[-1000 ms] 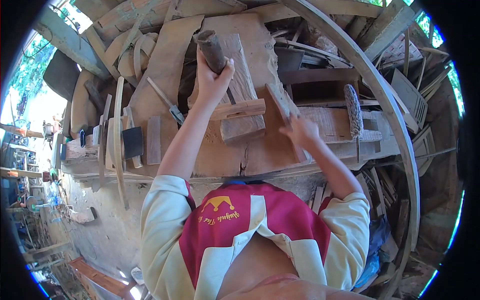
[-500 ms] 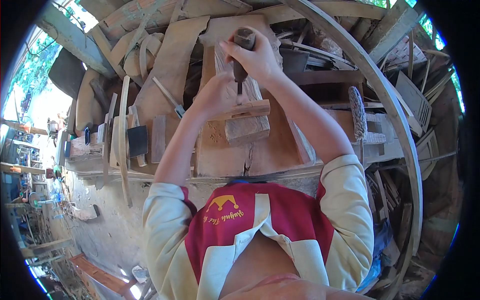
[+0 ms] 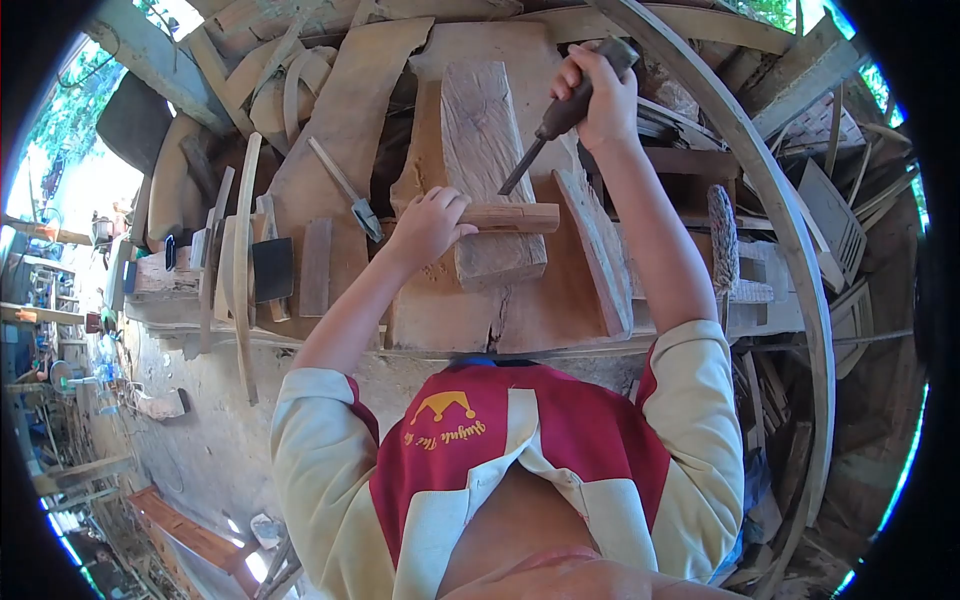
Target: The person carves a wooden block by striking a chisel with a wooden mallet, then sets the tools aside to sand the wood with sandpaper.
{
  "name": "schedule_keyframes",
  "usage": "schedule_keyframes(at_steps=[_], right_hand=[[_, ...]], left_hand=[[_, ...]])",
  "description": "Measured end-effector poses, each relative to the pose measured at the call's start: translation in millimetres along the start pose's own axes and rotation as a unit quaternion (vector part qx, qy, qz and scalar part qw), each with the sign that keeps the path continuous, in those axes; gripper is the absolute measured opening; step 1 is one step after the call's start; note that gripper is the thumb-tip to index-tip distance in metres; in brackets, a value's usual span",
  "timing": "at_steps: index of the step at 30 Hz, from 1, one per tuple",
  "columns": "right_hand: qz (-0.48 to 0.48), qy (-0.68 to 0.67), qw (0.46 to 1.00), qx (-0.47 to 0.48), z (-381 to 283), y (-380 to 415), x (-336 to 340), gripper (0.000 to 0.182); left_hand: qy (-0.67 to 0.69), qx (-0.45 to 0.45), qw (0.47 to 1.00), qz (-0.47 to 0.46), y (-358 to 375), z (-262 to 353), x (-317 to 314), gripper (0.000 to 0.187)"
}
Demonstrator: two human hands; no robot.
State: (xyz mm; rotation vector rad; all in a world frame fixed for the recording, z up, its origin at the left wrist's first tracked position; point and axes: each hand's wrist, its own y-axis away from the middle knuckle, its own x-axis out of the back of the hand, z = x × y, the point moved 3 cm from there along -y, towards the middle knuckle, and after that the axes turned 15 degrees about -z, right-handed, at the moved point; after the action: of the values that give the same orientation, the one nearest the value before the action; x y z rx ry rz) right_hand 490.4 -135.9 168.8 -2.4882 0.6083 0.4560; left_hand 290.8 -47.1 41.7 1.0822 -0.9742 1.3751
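A short brown wooden stick (image 3: 522, 217) lies across a thick wooden block (image 3: 484, 125) on the bench. My left hand (image 3: 430, 228) is closed around the stick's left end, hiding that part. In my right hand (image 3: 608, 100), raised at the upper right, the fingers wrap the dark handle of a chisel (image 3: 566, 112). Its blade slants down to the left, the tip just above the stick's far edge as seen here. Small wood shavings (image 3: 432, 272) lie on the board below my left hand.
A tool with a pale handle and metal end (image 3: 345, 190) lies left of my hand. Further left are a dark flat blade (image 3: 273, 270) and thin wood strips (image 3: 245, 290). On the right lean a plank (image 3: 592, 250) and a rough fuzzy roll (image 3: 722, 240). A long curved strip (image 3: 775, 190) arches past them.
My right hand has swung the chisel from upright over the stick to a slant at the upper right. My left hand has moved slightly down, onto the stick's left end.
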Motion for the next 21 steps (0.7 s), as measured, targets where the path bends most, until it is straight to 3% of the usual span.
schedule_keyframes(at_steps=[21], right_hand=[[-0.032,0.035,0.999,-0.006,12,5,-3,0.010]], left_hand=[[0.037,0.010,0.998,0.056,-18,-2,-12,0.040]])
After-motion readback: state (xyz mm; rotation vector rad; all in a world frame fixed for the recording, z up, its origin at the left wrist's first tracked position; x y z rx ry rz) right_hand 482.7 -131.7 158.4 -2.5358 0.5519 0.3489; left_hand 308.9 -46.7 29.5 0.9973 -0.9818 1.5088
